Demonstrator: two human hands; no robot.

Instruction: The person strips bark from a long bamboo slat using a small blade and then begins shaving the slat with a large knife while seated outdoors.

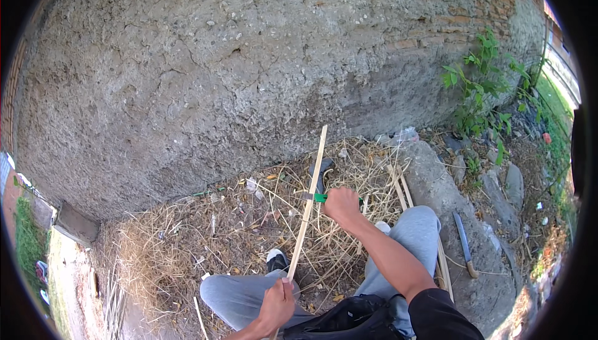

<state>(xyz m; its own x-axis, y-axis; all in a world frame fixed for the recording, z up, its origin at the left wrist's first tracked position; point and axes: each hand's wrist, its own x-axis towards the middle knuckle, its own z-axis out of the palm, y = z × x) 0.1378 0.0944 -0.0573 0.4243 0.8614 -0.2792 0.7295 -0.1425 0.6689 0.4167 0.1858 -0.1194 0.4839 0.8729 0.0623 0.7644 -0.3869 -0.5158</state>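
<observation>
My left hand [277,302] is closed around the lower end of a long, pale bamboo-like strip [304,225], which slants up and away from me toward the wall. In my right hand [342,206] is a green-handled knife [320,198], its fingers wrapped round the handle. The short blade lies against the strip, partway along its length. A dark grey object [322,172] rests on the ground just beyond the knife; its kind is unclear. Between my bent knees and the wall, curly shavings [336,246] cover the ground.
A rough plastered wall [237,78] rises in front. On the stone slab [430,172] at right lies a long-bladed knife [463,240] with a wooden handle. More pale strips [398,187] lie beside my right knee. A leafy plant [483,84] grows at the wall's right foot.
</observation>
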